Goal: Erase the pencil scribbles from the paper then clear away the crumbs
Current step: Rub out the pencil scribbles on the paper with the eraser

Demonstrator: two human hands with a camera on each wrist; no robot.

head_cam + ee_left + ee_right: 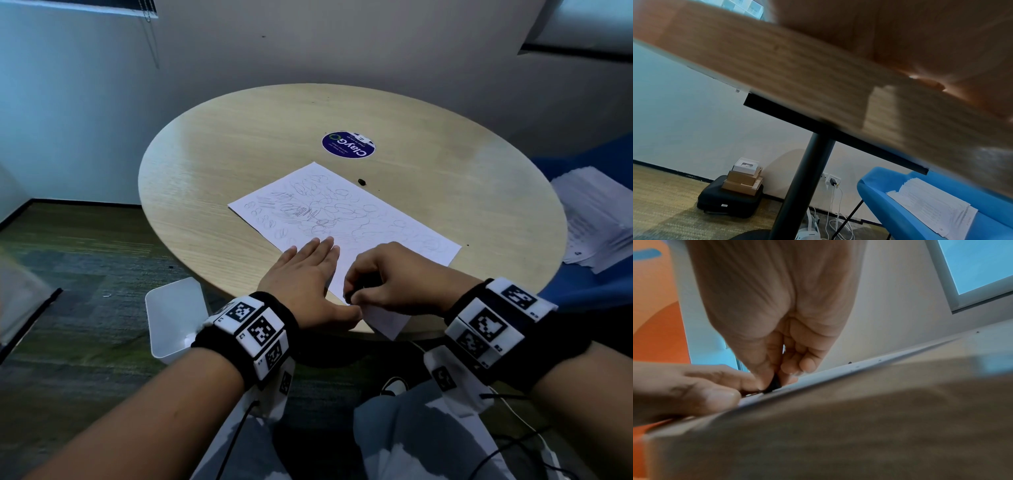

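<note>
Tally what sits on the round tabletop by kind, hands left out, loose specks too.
Sheet of paper: 1
Round sticker: 1
Eraser, pinched in the right hand: 1
Dark lump beside the paper: 1
Small dark specks: too small to count
Total counted: 4

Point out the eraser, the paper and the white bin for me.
eraser (pixel 773 385), right wrist view, dark tip below the pinching fingers
paper (pixel 346 209), head view, scribbled middle of the sheet
white bin (pixel 174 308), head view, inner wall
</note>
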